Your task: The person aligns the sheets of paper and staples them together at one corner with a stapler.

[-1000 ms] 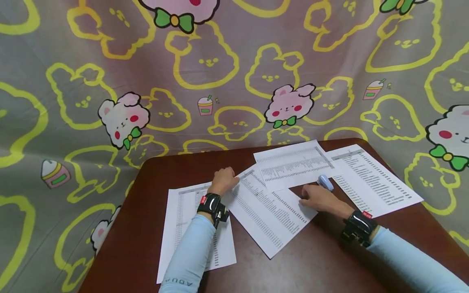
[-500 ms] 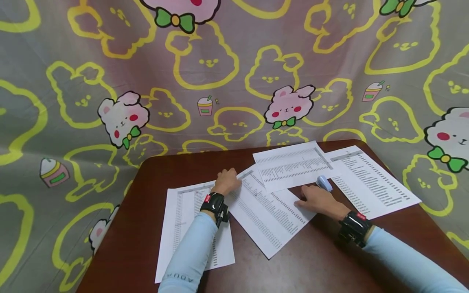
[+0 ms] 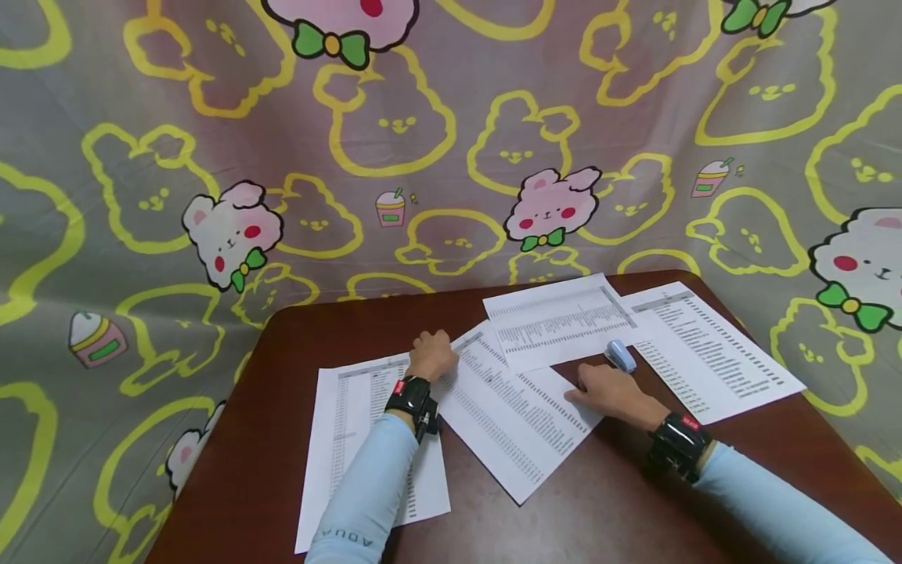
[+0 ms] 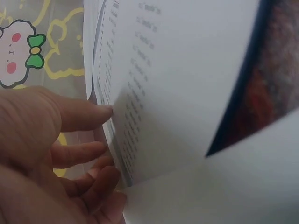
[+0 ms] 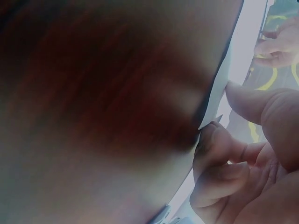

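Observation:
A printed sheet of paper [image 3: 517, 423] lies slanted at the middle of the table. My left hand [image 3: 433, 357] is at its upper left corner. In the left wrist view, the thumb touches the edge of the sheet [image 4: 173, 93] and the other fingers curl beside that edge. My right hand [image 3: 611, 392] pinches the sheet's right corner. In the right wrist view, thumb and bent forefinger meet at the paper [image 5: 222, 88]. Just beyond the right hand lies a small light-blue object [image 3: 620, 356], stapler-like in shape.
Another printed sheet [image 3: 352, 454] lies at the left, partly under the left forearm. One sheet [image 3: 564, 317] at the back overlaps the middle sheet, and another [image 3: 726, 352] lies at the right. A patterned curtain [image 3: 451, 157] hangs behind the brown table [image 3: 486, 533].
My left hand has shifted slightly to the right along the middle sheet's upper corner. The right hand has moved a little to the left. The papers look nearly unmoved.

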A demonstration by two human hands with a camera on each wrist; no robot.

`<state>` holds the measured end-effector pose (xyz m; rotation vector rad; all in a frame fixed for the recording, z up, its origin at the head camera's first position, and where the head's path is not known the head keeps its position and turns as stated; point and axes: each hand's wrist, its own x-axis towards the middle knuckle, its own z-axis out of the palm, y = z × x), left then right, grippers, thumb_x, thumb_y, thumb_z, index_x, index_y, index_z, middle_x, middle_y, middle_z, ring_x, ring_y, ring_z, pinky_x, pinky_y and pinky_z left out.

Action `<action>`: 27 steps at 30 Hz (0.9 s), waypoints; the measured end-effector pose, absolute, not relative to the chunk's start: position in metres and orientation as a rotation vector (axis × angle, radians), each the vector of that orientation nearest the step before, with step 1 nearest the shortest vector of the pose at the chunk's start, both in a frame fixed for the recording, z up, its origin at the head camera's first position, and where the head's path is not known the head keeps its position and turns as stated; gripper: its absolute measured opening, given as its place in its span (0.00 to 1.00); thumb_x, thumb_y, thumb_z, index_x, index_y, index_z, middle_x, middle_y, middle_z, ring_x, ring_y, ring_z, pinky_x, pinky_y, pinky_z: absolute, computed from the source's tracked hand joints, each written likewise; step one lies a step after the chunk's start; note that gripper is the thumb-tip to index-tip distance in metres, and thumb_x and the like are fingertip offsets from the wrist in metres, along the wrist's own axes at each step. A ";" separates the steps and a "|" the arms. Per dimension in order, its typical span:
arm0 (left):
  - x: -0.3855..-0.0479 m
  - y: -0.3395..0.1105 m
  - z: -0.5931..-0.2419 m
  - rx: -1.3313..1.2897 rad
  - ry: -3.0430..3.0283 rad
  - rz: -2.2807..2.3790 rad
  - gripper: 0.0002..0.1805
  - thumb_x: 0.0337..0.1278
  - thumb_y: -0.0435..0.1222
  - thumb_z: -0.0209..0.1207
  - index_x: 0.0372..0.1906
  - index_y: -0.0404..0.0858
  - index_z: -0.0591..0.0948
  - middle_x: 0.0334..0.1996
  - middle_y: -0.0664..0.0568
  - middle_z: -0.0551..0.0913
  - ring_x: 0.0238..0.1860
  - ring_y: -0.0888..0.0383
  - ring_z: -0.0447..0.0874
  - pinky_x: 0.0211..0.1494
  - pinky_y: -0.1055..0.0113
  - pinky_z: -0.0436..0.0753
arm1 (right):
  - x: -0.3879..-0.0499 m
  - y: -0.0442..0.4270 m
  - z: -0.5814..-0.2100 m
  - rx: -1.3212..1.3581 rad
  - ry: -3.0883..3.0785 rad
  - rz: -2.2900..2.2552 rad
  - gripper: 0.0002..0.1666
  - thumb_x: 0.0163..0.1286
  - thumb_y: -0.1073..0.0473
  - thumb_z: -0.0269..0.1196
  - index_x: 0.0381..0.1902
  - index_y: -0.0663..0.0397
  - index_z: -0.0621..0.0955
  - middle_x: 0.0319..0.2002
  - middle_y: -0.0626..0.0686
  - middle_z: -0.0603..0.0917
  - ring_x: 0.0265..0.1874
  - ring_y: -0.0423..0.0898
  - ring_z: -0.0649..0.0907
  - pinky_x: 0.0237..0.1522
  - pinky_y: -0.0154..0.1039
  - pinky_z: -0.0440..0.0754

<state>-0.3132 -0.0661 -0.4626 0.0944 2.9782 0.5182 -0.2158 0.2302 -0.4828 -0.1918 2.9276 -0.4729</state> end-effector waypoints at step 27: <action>-0.308 -0.068 -0.464 0.133 2.984 0.580 0.14 0.61 0.39 0.56 0.48 0.37 0.79 0.49 0.40 0.80 0.54 0.40 0.70 0.59 0.42 0.64 | -0.203 0.252 -0.487 -0.188 2.936 -0.542 0.17 0.66 0.49 0.65 0.40 0.55 0.75 0.22 0.50 0.75 0.17 0.44 0.74 0.20 0.36 0.68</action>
